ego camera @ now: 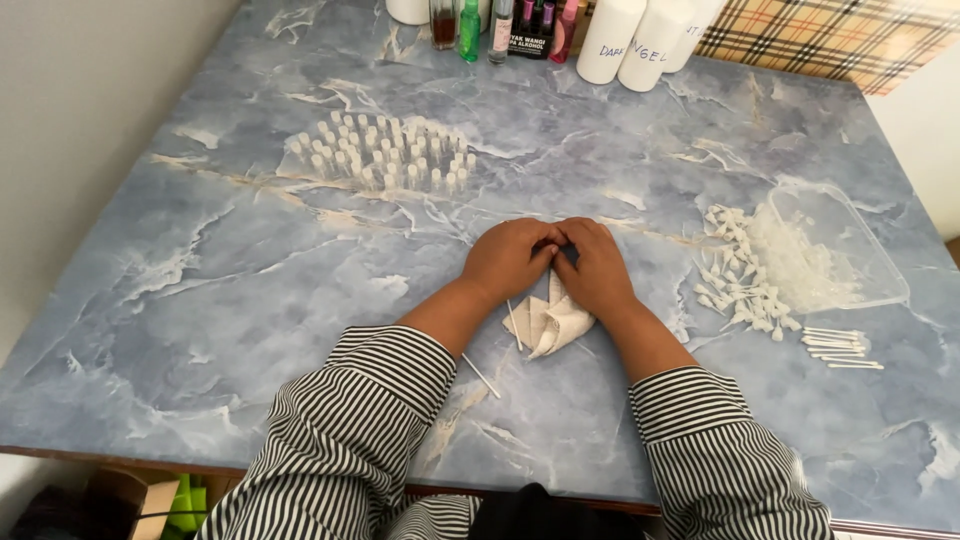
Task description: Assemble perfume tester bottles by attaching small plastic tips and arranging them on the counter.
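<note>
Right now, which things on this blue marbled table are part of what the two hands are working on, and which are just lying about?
In hand:
- left hand and right hand, pressed together around something small and dark, too hidden to identify
- crumpled beige cloth beneath them

Lying about:
- cluster of small clear upright vials
- clear plastic tray
- heap of small white caps
- tall white bottles

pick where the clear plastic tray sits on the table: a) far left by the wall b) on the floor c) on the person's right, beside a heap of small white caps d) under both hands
c, since the clear plastic tray lies on the marble-patterned table to the right of the right hand, with the heap of small white caps at its near edge.
</note>
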